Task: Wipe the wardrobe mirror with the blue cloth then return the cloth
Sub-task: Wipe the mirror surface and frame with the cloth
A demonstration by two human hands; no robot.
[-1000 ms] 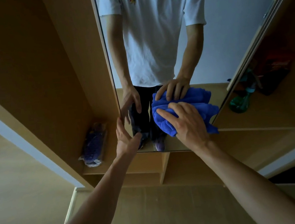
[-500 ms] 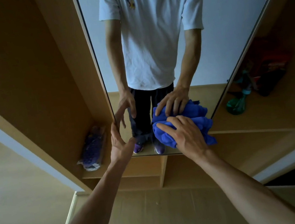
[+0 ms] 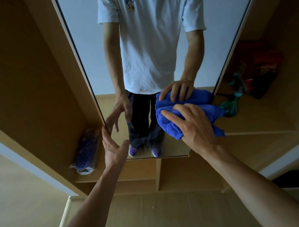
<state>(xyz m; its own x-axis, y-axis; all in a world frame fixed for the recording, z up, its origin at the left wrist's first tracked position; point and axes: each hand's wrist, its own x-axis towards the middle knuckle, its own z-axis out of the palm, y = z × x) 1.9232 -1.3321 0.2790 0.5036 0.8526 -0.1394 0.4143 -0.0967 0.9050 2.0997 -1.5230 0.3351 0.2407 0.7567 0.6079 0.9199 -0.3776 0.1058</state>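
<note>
The wardrobe mirror (image 3: 87,45) is a tall panel between wooden shelves and reflects a person in a white T-shirt. My right hand (image 3: 193,126) holds the bunched blue cloth (image 3: 167,126) and presses it against the lower right of the glass, near the mirror's right edge. Part of the cloth sticks out past my hand to the right. My left hand (image 3: 112,148) is open, with its fingertips touching the mirror's lower left edge and its thumb spread out.
A purple item in a clear bag (image 3: 86,153) lies on the low left shelf. A green spray bottle (image 3: 232,107) and a red package (image 3: 259,67) sit on the right shelf. Wooden floor (image 3: 157,216) lies below the wardrobe.
My right hand slid the cloth down the glass, then slightly right toward the mirror's right edge. My left hand stayed at the left edge.
</note>
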